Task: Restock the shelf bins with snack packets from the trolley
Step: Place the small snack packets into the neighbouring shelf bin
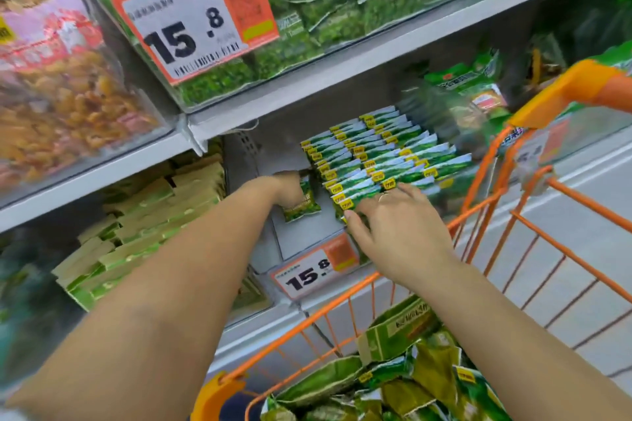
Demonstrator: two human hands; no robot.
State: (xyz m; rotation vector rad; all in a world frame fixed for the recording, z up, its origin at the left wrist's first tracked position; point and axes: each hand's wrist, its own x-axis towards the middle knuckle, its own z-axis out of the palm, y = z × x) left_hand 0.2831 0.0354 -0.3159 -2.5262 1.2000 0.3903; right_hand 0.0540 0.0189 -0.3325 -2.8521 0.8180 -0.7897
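Note:
A clear shelf bin [297,236] on the middle shelf holds neat rows of green snack packets [379,154] standing on edge. My left hand [290,190] reaches into the bin's bare left side and grips a small green packet [302,203]. My right hand [393,219] lies with fingers spread on the front row of packets, pressing them. Below, the orange trolley [342,301] carries several loose green packets [393,386].
Price tags reading 15.8 hang on the middle bin [313,272] and on the upper bin [191,24]. Neighbouring bins hold pale green packets [136,232] at left and yellow snacks [68,106] at upper left. The trolley's handle [574,89] stands at right.

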